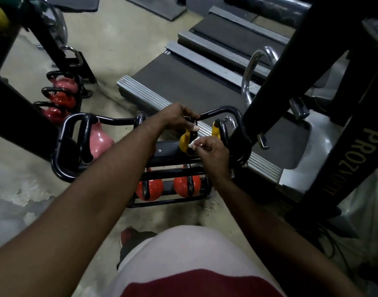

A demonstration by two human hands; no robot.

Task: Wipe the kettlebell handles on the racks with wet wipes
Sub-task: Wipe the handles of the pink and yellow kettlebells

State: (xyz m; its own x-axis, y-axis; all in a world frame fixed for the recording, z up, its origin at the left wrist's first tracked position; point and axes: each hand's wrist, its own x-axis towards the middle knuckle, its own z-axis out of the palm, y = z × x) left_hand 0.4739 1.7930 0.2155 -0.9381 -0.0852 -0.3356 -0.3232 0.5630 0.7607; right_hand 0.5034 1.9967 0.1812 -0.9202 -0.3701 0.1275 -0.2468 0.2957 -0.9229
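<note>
A black tube rack (222, 110) stands in front of me with kettlebells on two tiers. My left hand (179, 118) grips the black handle of a yellow kettlebell (184, 141) on the top tier. My right hand (212, 152) pinches a small white wet wipe (194, 144) against the lower part of that handle. A second yellow kettlebell (217, 129) sits just right of it. A pink kettlebell (100, 142) stands at the rack's left end. Two orange kettlebells (150, 189) (187, 185) rest on the bottom tier.
Another rack at the left holds pink and red kettlebells (59, 97). Treadmill decks (183, 82) lie behind the rack. A black machine upright (355, 136) with lettering rises at the right, with cables on the floor. My knee and shoe are below.
</note>
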